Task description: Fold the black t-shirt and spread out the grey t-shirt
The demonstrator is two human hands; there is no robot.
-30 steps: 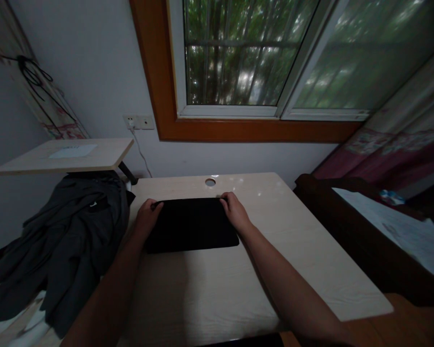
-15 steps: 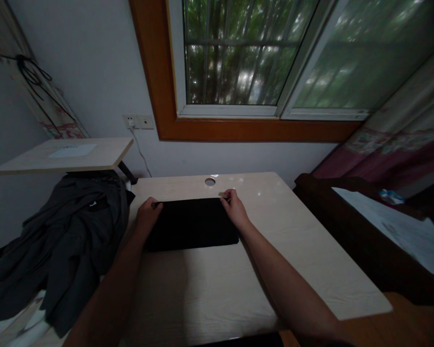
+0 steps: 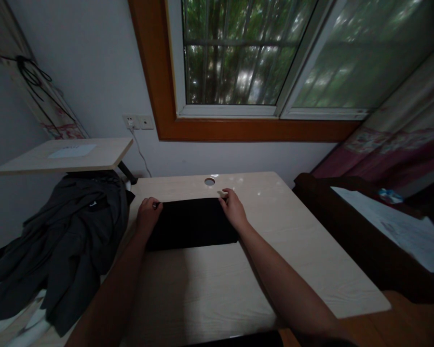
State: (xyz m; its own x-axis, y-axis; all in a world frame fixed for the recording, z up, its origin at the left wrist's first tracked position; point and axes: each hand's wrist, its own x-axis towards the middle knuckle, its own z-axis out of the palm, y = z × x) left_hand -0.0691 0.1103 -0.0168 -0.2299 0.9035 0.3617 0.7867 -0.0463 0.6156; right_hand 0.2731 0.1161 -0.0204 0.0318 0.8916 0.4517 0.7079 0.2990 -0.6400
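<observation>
A flat black rectangular cloth (image 3: 193, 224) lies on the pale wooden table (image 3: 217, 284), its long sides running left to right. My left hand (image 3: 148, 213) is closed at its far left corner, the thumb and fingers pinching the edge. At the far right corner, my right hand (image 3: 234, 208) grips the edge between thumb and fingers, the index finger slightly raised. Whether the cloth has several layers is too dark to see.
A dark grey garment (image 3: 75, 231) lies heaped at the left, below a raised wooden shelf (image 3: 112, 149) with a paper sheet. The table has a round hole (image 3: 210, 181) near its back edge. A dark brown surface (image 3: 321, 217) bearing papers (image 3: 390, 226) stands right. A window is behind.
My right index finger has lifted a little and my left fingers have shifted slightly at the corner. The cloth stays in nearly the same place.
</observation>
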